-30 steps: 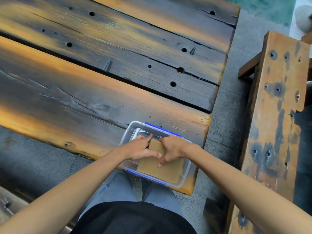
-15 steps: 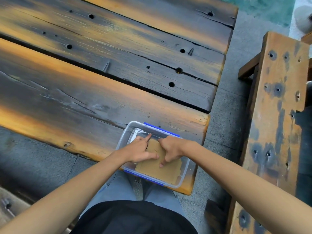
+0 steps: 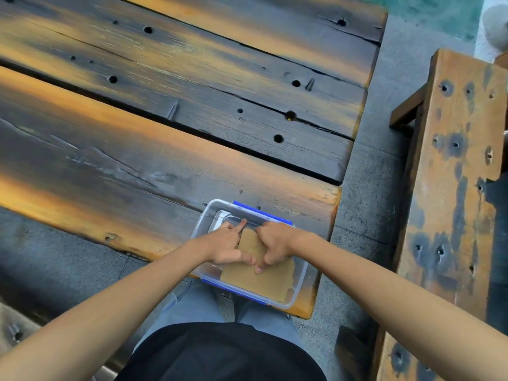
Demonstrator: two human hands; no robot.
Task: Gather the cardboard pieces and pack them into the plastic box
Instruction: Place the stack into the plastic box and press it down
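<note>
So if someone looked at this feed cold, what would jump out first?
Both hands, the left hand and right hand, pressing brown cardboard down into a clear plastic box with blue clips, at the near right corner of the table. Next, that table's scorched, hole-pocked planks, and a similar bench to the right.

No lettering, label, brand mark or number could be read anywhere in the head view. The brown cardboard pieces (image 3: 258, 276) inside the clear plastic box (image 3: 301, 273) carried no legible print; a faint thin scratch-like line on the upper piece formed no letter. The box's walls and blue clips were unmarked, and the scorched wooden table (image 3: 165, 149) under the box bore only holes and cracks.
</note>
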